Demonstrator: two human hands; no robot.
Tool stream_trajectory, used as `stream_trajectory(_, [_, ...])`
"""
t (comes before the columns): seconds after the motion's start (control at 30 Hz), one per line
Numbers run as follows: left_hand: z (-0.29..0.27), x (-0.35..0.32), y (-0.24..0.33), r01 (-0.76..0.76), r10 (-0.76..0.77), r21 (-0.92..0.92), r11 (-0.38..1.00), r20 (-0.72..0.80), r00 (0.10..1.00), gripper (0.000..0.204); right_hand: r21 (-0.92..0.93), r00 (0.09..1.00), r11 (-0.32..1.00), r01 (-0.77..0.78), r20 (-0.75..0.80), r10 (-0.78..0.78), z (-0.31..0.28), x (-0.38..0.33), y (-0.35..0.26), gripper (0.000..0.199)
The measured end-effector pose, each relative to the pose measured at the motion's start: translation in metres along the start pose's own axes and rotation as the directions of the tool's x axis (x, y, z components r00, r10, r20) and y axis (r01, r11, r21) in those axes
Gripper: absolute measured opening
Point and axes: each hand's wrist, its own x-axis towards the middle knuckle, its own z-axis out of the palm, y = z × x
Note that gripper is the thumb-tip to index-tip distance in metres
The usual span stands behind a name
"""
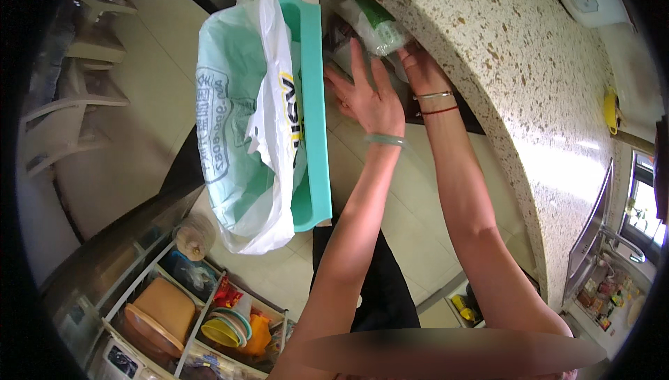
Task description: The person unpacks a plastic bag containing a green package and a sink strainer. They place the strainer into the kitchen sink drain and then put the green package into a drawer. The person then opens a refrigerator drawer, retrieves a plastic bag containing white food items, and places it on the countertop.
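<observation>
A: Where are the person's hands?
B: Under the overhanging edge of a pale, brown-speckled counter [502, 80], seen from above. The left hand [373, 104] has its fingers spread wide, with the tips close to a green and clear plastic packet [382, 31]. A pale green bangle [385, 140] circles that wrist.

A: And the right hand?
B: The right hand [424, 73] is beside the packet's lower end. Its fingers are partly hidden by shadow and the counter edge, so whether they grip the packet cannot be told. On this wrist are a silver bangle [433, 95] and a red cord [440, 110].

A: Where exactly is the packet?
B: Near the top centre of the view, in the dim space just left of the counter edge, tilted, its green part uppermost.

A: What stands nearby?
B: To the left of the left hand is a teal bin [317, 122], lined with a white plastic bag [233, 129] that folds over its rim. At lower left, a divided drawer [138, 282] holds an orange tub [164, 307] and, in the next compartment, nested bowls [223, 331]. Pale floor tiles [411, 164] show between the arms.
</observation>
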Motion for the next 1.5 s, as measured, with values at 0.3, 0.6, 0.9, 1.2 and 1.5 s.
stream_trajectory(0.3, [0.026,0.016,-0.012,-0.156,0.152,-0.061,0.986,-0.057,0.987,0.041,0.132,0.969,0.974,0.186,-0.189,-0.160,0.003,0.062,0.005,0.041])
stream_trajectory(0.6, [0.035,0.027,-0.021,-0.232,0.222,-0.203,0.951,-0.069,0.972,0.046,-0.787,0.873,0.499,0.362,0.099,-0.477,0.010,0.084,0.003,0.042])
stream_trajectory(0.9, [0.026,0.020,-0.016,-0.263,0.271,-0.219,0.940,0.008,0.963,0.055,-0.963,0.847,0.094,0.253,0.174,-0.502,0.008,0.072,0.017,0.043])
stream_trajectory(1.2, [0.029,0.007,-0.027,-0.175,0.206,-0.263,0.949,0.096,0.974,0.053,-0.966,0.798,0.067,0.251,0.167,-0.580,0.015,0.041,0.008,0.044])
stream_trajectory(1.5, [0.046,-0.005,-0.073,0.119,-0.027,-0.180,0.976,0.446,0.894,0.046,-0.420,0.932,0.902,-0.100,-0.356,-0.063,-0.107,-0.046,0.017,0.030])
